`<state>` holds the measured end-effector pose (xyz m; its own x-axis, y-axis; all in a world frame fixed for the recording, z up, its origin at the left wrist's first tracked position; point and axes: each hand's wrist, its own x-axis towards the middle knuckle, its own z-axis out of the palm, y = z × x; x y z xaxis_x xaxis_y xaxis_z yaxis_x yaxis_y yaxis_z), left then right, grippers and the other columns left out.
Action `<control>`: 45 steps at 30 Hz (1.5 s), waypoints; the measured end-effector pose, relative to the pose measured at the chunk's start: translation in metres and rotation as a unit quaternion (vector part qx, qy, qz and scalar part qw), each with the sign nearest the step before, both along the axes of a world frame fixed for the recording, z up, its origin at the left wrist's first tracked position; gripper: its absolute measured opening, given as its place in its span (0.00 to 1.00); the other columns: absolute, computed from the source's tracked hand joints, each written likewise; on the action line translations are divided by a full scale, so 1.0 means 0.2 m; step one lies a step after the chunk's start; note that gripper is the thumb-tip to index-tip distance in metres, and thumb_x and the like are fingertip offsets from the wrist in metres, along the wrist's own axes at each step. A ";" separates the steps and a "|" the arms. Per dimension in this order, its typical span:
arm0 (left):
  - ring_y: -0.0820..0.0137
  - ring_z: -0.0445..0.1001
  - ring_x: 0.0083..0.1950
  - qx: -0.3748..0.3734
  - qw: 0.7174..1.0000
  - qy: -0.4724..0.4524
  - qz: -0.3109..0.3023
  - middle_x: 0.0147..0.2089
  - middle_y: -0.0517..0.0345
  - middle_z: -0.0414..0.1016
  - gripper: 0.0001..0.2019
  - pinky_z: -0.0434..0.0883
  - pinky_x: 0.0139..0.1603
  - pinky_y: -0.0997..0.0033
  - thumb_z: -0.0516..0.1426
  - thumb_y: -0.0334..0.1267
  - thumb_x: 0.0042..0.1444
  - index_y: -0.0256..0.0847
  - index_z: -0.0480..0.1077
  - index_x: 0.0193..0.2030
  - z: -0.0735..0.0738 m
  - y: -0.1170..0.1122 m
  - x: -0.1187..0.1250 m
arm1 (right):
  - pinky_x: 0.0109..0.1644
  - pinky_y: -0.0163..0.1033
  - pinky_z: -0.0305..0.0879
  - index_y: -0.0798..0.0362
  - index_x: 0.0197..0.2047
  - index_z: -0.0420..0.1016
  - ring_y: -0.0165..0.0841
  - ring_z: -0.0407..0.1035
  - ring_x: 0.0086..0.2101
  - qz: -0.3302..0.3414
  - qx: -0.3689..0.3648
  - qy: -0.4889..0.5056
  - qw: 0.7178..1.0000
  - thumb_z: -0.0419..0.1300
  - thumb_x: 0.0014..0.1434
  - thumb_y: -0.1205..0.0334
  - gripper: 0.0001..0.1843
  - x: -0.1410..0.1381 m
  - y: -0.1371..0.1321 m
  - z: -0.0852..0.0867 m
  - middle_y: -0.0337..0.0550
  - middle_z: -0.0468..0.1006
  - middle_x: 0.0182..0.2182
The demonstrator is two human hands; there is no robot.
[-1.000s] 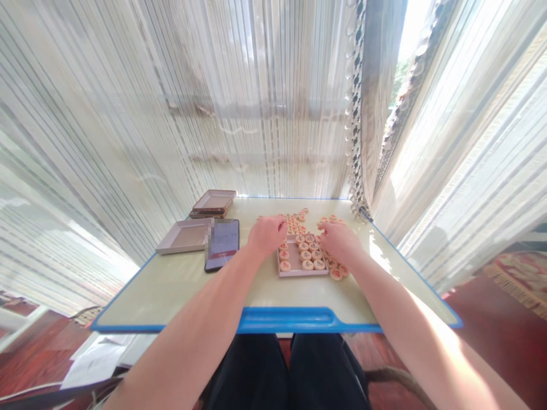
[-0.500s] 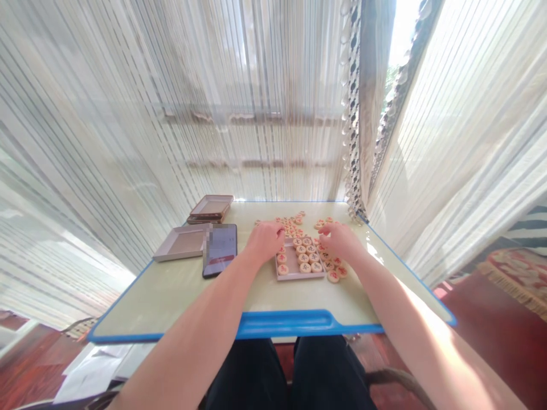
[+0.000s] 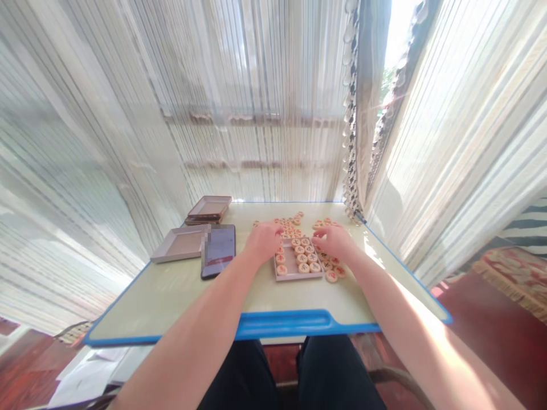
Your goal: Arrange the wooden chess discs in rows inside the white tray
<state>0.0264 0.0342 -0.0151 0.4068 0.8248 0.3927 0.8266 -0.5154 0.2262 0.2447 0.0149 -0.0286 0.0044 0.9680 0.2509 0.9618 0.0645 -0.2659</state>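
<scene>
A small shallow tray (image 3: 294,274) on the table holds several round wooden chess pieces (image 3: 304,259) with red and black characters. More loose pieces (image 3: 291,221) lie scattered behind it and to its right (image 3: 332,274). My left hand (image 3: 264,239) rests at the tray's far left corner, fingers curled down over pieces. My right hand (image 3: 335,240) sits at the tray's far right corner, fingers bent and pinched among the pieces. What each hand's fingertips hold is hidden.
The pale table has a blue rim (image 3: 282,323). A dark phone (image 3: 219,249) lies left of the tray, beside an open grey box lid (image 3: 179,244) and a brown box (image 3: 209,208) further back. Striped sheer curtains surround the table closely.
Both hands stay at the tray's far corners with only slight shifts. The head camera has drifted a little, so the whole scene sits a little differently in the frame.
</scene>
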 end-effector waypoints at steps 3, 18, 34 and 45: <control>0.67 0.73 0.45 -0.016 1.000 0.007 0.001 0.42 0.57 0.78 0.17 0.68 0.49 0.69 0.46 0.29 0.53 0.42 0.75 0.39 0.00 0.01 0.00 | 0.53 0.41 0.59 0.49 0.36 0.79 0.38 0.69 0.44 0.016 -0.004 0.008 1.000 0.56 0.55 0.52 0.14 0.01 0.00 0.00 0.44 0.79 0.38; 0.67 0.73 0.46 -0.102 0.994 -0.033 -0.022 0.43 0.57 0.78 0.19 0.68 0.50 0.70 0.46 0.27 0.50 0.42 0.76 0.39 0.01 0.00 0.01 | 0.51 0.41 0.60 0.50 0.35 0.78 0.35 0.67 0.42 0.111 0.112 0.133 0.978 0.60 0.52 0.54 0.11 -0.11 -0.06 0.02 0.43 0.74 0.38; 0.69 0.73 0.44 -0.096 0.994 -0.039 -0.027 0.41 0.58 0.79 0.18 0.68 0.49 0.71 0.46 0.27 0.49 0.42 0.76 0.37 0.00 0.02 0.02 | 0.46 0.42 0.60 0.46 0.35 0.80 0.36 0.61 0.39 0.204 0.082 0.018 0.975 0.60 0.52 0.56 0.09 -0.26 -0.16 0.05 0.43 0.70 0.35; 0.69 0.73 0.44 -0.094 0.995 -0.024 -0.021 0.41 0.58 0.79 0.17 0.68 0.46 0.71 0.46 0.28 0.52 0.42 0.76 0.37 0.01 0.01 0.03 | 0.45 0.41 0.59 0.46 0.30 0.80 0.36 0.61 0.39 0.197 0.036 0.001 0.980 0.60 0.52 0.54 0.09 -0.28 -0.17 0.06 0.43 0.68 0.33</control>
